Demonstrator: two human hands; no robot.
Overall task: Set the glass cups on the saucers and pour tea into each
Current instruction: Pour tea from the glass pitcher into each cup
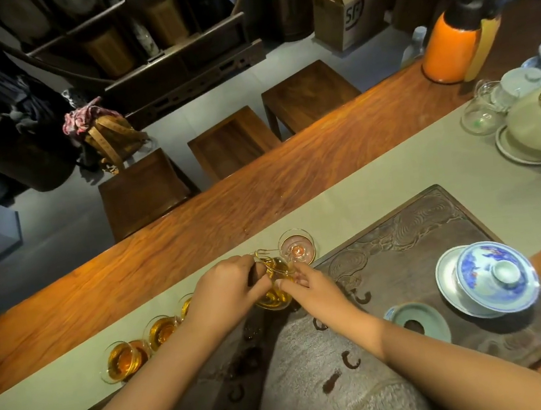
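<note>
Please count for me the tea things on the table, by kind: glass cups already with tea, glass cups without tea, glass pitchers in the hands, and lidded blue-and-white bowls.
Glass cups with tea: 3
Glass cups without tea: 1
Glass pitcher, held by left hand and right hand: 1
Lidded blue-and-white bowl: 1
Total: 6
</note>
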